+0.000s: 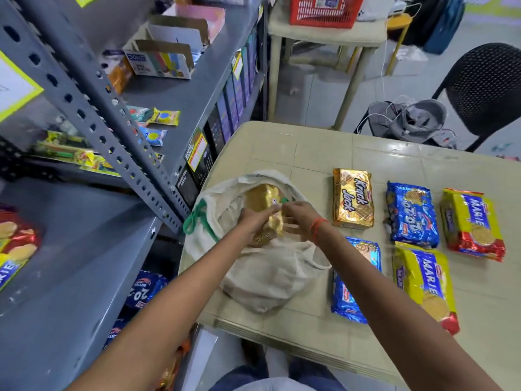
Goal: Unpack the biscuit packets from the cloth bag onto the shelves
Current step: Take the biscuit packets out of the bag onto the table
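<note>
Both hands' grips, left hand [255, 221] and right hand [300, 217], clasp a shiny gold packet [265, 206] in the cloth bag [267, 277].

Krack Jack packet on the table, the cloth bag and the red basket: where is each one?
Krack Jack packet [353, 198], head view, middle of its gold front.
Cloth bag [270, 275], head view, its white side.
Red basket [324, 12], head view, its front wall.

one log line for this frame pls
stage: unpacking | both hands on gold packet in cloth bag | left hand, right hand | table: five packets out
</note>
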Motion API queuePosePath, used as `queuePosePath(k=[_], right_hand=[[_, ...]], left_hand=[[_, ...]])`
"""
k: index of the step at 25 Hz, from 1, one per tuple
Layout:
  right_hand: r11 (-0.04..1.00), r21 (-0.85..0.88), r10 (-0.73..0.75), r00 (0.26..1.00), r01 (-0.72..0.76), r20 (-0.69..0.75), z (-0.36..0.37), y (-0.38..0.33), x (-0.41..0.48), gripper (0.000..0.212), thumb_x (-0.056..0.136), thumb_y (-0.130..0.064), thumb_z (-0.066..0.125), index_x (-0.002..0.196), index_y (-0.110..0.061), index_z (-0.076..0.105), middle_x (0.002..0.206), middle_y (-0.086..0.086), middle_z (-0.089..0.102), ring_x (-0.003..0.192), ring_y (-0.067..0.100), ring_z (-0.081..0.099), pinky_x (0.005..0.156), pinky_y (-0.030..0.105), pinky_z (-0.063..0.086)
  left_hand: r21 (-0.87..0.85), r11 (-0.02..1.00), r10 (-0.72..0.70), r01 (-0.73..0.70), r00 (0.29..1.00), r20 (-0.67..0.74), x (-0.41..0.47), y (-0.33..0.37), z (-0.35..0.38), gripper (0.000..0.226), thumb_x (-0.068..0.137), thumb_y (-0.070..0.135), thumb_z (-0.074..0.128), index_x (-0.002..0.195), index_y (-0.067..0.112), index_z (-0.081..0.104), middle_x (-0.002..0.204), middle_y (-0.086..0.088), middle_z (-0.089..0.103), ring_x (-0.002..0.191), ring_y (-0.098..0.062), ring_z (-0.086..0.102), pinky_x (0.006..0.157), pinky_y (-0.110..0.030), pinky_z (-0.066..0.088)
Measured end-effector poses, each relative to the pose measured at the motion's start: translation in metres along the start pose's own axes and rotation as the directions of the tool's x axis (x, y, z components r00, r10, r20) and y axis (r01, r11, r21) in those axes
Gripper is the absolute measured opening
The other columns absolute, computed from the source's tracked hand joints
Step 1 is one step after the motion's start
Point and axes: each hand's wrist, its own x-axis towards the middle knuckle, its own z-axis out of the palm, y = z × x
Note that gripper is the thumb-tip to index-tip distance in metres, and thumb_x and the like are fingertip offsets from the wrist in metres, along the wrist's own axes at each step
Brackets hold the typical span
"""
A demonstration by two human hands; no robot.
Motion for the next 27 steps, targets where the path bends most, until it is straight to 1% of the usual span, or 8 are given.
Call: queuePosePath(k=[3,6,9,13,17,19,25,27], right_hand=[[0.936,0.335,0.101,0.994,-0.107,0.035,0.008,-0.001,-0.005,0.013,0.082,-0.012,0.045,0.072,-0.016,0.051,0.058,-0.003,0.044,0.039,0.006,0.044,0.053,0.021,0.041],[0.959,0.249,0.131,0.991,-0.136,0.035,0.007,0.007,-0.009,0.013,0.084,-0.029,0.058,0.084,-0.016,0.057,0.069,0.0,0.053,0.058,0.012,0.052,0.059,0.027,0.049],[0.954,0.197,0.179,0.957,-0.225,0.227,0.0,0.013,-0.021,0.036,0.085,-0.045,0.059,0.1,-0.012,0.06,0.086,0.007,0.066,0.076,0.021,0.065,0.063,0.031,0.058],[0.977,0.117,0.138,0.951,-0.176,0.277,-0.022,0.028,-0.03,0.03,0.087,-0.041,0.059,0.09,-0.011,0.062,0.082,0.006,0.069,0.057,0.012,0.069,0.059,0.027,0.06],[0.99,0.01,0.133,0.946,-0.143,0.297,-0.045,0.036,-0.04,0.027,0.084,-0.038,0.064,0.088,-0.011,0.06,0.065,0.001,0.07,0.05,0.008,0.066,0.055,0.023,0.058],[0.989,-0.048,0.145,0.931,-0.137,0.334,-0.064,0.036,-0.052,0.029,0.084,-0.037,0.065,0.091,-0.009,0.06,0.071,0.004,0.069,0.051,0.009,0.066,0.052,0.022,0.058],[0.994,-0.093,0.077,0.938,-0.048,0.339,-0.158,0.057,-0.073,0.036,0.079,-0.026,0.073,0.107,-0.007,0.06,0.084,0.009,0.068,0.061,0.013,0.064,0.054,0.026,0.057],[0.992,-0.12,0.067,0.965,-0.037,0.255,-0.191,0.064,-0.088,0.043,0.075,-0.037,0.074,0.108,-0.013,0.06,0.095,0.01,0.065,0.074,0.016,0.062,0.06,0.027,0.054]], left_hand=[[-0.006,0.999,-0.047,0.049,0.981,0.187,-0.015,0.016,-0.015,0.035,0.082,0.042,0.064,0.098,0.011,0.064,0.092,-0.008,0.071,0.07,-0.016,0.065,0.064,-0.024,0.048],[-0.112,0.979,-0.116,0.17,0.917,0.382,-0.024,0.014,-0.031,0.033,0.083,0.045,0.056,0.091,0.014,0.066,0.081,-0.008,0.071,0.078,-0.023,0.064,0.085,-0.035,0.05],[-0.085,0.98,-0.115,0.179,0.864,0.491,-0.02,0.002,-0.037,0.033,0.076,0.04,0.053,0.095,0.015,0.063,0.084,-0.008,0.07,0.083,-0.025,0.061,0.083,-0.038,0.05],[0.1,0.982,-0.186,0.158,0.868,0.46,-0.03,0.011,-0.033,0.05,0.077,0.054,0.062,0.103,0.012,0.06,0.093,-0.013,0.071,0.084,-0.029,0.069,0.075,-0.044,0.06],[0.453,0.891,-0.178,0.0,0.919,0.351,-0.056,0.022,-0.029,0.062,0.063,0.064,0.06,0.093,0.009,0.062,0.061,-0.006,0.073,0.051,-0.015,0.07,0.055,-0.028,0.061],[0.607,0.793,-0.186,-0.053,0.927,0.324,-0.075,0.027,-0.018,0.067,0.063,0.066,0.054,0.091,0.007,0.065,0.058,-0.005,0.073,0.049,-0.012,0.07,0.049,-0.022,0.058],[0.714,0.676,-0.234,-0.183,0.865,0.443,-0.121,0.032,0.062,0.049,0.086,0.055,0.053,0.09,0.008,0.069,0.082,-0.013,0.075,0.059,-0.013,0.071,0.054,-0.02,0.057],[0.687,0.688,-0.204,-0.235,0.845,0.494,-0.132,0.028,0.103,0.037,0.09,0.044,0.056,0.088,0.009,0.067,0.094,-0.02,0.073,0.063,-0.015,0.071,0.057,-0.022,0.059]])
